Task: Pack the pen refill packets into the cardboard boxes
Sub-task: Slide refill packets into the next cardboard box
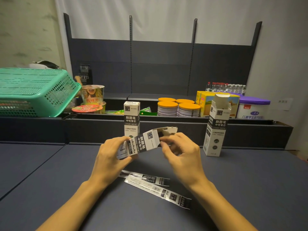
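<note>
While the left hand (110, 155) grips the lower end of a black-and-white cardboard refill box (141, 143) tilted above the dark blue table (50, 172), the right hand (180, 151) pinches at its open flap end. Two long printed refill packets (158, 187) lie below on the table. A closed matching box (131, 120) stands behind, an open one (216, 129) at right.

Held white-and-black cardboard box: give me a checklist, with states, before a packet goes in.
1. Left hand grips the held white-and-black cardboard box: ok.
2. Box top flaps open: ok.
3. Right hand free to pick up a packet: not ok, its fingers are at the box mouth.
4. Two flat white-and-black refill packets lie on the dark table within reach: ok.
5. Room inside the box: cannot tell.
</note>
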A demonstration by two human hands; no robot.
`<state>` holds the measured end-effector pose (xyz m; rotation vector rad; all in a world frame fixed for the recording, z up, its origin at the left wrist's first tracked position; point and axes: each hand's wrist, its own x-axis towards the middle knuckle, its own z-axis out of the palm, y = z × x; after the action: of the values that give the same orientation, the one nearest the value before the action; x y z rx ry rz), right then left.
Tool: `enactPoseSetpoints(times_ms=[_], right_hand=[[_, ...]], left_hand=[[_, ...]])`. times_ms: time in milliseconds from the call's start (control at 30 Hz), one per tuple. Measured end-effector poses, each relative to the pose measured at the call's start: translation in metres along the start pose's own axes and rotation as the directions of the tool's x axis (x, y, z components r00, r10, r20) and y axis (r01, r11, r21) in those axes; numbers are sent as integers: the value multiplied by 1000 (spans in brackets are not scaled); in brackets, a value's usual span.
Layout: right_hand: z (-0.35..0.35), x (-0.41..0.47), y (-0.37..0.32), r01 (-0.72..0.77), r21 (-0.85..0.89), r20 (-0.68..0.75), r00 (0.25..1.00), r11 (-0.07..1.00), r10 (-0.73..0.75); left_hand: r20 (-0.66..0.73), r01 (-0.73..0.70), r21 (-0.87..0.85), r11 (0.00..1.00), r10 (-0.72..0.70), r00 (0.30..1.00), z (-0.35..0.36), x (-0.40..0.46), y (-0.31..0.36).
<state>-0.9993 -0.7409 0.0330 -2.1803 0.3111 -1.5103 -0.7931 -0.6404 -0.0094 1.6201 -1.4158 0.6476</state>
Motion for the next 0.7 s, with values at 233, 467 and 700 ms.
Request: enactPoseSetpoints(times_ms=[233, 467, 700], right_hand=[[1, -2, 0, -9, -13, 62, 998, 1000, 10], [-6, 4, 0, -6, -8, -25, 1000, 1000, 6], [-30, 12, 10, -278, -65, 204, 936, 958, 286]], left_hand=[[13, -6, 10, 1000, 6, 1000, 1, -1, 0], [4, 33, 2, 999, -33, 999, 1, -1, -1], [-28, 108, -29, 994, -109, 994, -4, 1, 4]])
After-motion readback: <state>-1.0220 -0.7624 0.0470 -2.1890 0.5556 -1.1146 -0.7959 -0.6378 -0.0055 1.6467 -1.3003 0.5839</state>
